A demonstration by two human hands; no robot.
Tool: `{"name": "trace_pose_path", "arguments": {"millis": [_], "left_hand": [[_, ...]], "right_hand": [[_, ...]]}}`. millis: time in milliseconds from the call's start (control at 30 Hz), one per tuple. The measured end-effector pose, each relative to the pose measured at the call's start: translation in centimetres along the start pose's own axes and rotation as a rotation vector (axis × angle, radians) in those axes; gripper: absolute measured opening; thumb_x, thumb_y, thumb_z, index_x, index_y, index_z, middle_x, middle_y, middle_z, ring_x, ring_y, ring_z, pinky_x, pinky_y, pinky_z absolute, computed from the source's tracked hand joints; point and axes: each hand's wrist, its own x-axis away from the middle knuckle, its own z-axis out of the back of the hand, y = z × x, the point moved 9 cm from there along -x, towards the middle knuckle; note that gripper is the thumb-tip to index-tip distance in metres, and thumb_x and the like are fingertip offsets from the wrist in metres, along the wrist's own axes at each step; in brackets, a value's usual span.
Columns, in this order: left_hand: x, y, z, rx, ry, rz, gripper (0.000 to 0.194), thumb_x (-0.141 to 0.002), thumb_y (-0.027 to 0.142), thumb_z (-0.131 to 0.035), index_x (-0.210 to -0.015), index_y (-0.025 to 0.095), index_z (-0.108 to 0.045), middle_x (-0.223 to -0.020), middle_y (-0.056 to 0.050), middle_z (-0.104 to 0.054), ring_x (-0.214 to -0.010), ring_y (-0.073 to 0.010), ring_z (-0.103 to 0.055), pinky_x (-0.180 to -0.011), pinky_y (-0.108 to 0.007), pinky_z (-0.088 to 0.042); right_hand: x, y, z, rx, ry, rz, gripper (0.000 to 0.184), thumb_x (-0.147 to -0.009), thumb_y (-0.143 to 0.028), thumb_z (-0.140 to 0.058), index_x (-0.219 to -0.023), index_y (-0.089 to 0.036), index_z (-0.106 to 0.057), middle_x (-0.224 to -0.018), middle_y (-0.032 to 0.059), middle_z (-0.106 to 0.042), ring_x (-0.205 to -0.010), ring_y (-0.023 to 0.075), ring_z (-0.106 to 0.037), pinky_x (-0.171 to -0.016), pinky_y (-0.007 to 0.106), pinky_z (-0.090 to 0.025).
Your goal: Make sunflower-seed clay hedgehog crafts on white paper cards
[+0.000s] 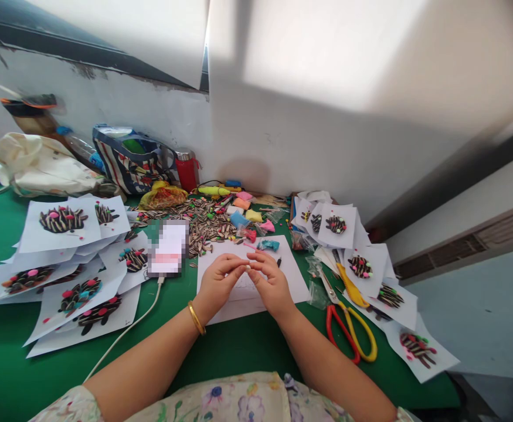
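My left hand [219, 282] and my right hand [274, 287] meet at the fingertips above a white sheet of paper [294, 269]. Between the pinched thumbs and fingers is a small white lump [248, 268], mostly hidden by them. Faint lines are drawn on the paper under my hands. Just beyond my fingers lie a blue-green wrapped piece [268, 245] and a small black object [279, 262]. Behind the paper spreads a heap of striped sunflower seeds [203, 217], beside several coloured clay packets [238, 220].
Sheets with seed-covered shapes [74, 293] are piled at left, more sheets [368, 266] at right. Red-and-yellow-handled scissors [344, 325] and a yellow-handled tool [350, 284] lie right. A blurred phone [167, 249] trails a white cable [131, 325]. Bags [128, 158] and a red flask [186, 170] stand behind.
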Motion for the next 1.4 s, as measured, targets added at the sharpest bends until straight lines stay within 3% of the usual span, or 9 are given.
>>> {"name": "trace_pose_path", "arguments": {"millis": [267,567,833,1033,1167,1400], "left_hand": [[0.2,-0.4,-0.5,0.012,-0.024,0.058,0.017,-0.082,0.034,-0.069,-0.095,0.026,-0.077,-0.094,-0.006,-0.067,-0.086,-0.0207,-0.059,-0.08,-0.034,-0.047],[0.2,0.3,0.6,-0.046,0.062,0.008,0.012,-0.083,0.033,-0.068,-0.087,0.026,-0.077,-0.089,-0.005,-0.065,-0.084,-0.0204,-0.058,-0.079,-0.033,-0.045],[0.1,-0.3,-0.1,0.037,0.011,0.046,0.011,-0.082,0.032,-0.068,-0.081,0.024,-0.076,-0.084,-0.005,-0.066,-0.084,-0.0209,-0.06,-0.08,-0.034,-0.045],[0.3,-1.9,-0.3,0.131,0.012,0.167,0.019,-0.08,0.034,-0.071,-0.096,0.024,-0.075,-0.099,-0.006,-0.07,-0.091,-0.0226,-0.062,-0.083,-0.034,-0.047],[0.2,-1.5,-0.2,0.047,0.013,0.127,0.015,-0.08,0.035,-0.07,-0.08,0.021,-0.073,-0.082,-0.005,-0.068,-0.079,-0.0203,-0.06,-0.075,-0.032,-0.046],[0.2,-1.4,-0.3,0.025,0.012,0.132,0.016,-0.083,0.036,-0.067,-0.085,0.021,-0.071,-0.085,-0.004,-0.066,-0.079,-0.019,-0.058,-0.072,-0.03,-0.045]], "right_hand": [[0.0,0.3,0.2,0.047,0.031,-0.008,0.009,-0.087,-0.031,-0.065,-0.086,-0.024,-0.071,-0.113,0.0081,-0.069,-0.119,0.0244,-0.055,-0.104,0.049,-0.042],[0.1,1.3,-0.7,-0.01,-0.061,-0.068,0.018,-0.088,-0.03,-0.063,-0.102,-0.027,-0.073,-0.12,0.0065,-0.067,-0.122,0.0238,-0.055,-0.106,0.048,-0.043],[-0.1,0.3,0.1,0.035,0.014,-0.015,0.009,-0.084,-0.034,-0.07,-0.085,-0.025,-0.071,-0.11,0.0069,-0.069,-0.114,0.024,-0.058,-0.101,0.046,-0.045],[-0.3,0.2,0.6,0.049,0.062,-0.011,0.012,-0.086,-0.034,-0.065,-0.08,-0.024,-0.068,-0.108,0.0077,-0.07,-0.113,0.0241,-0.058,-0.101,0.048,-0.044],[-0.3,0.0,0.5,0.065,0.064,0.001,0.01,-0.086,-0.031,-0.065,-0.08,-0.023,-0.067,-0.107,0.0079,-0.07,-0.111,0.0236,-0.059,-0.1,0.047,-0.045],[-0.2,0.1,0.5,0.095,0.069,0.015,0.009,-0.086,-0.03,-0.065,-0.082,-0.023,-0.067,-0.107,0.0079,-0.07,-0.11,0.0235,-0.059,-0.099,0.046,-0.046]]}}
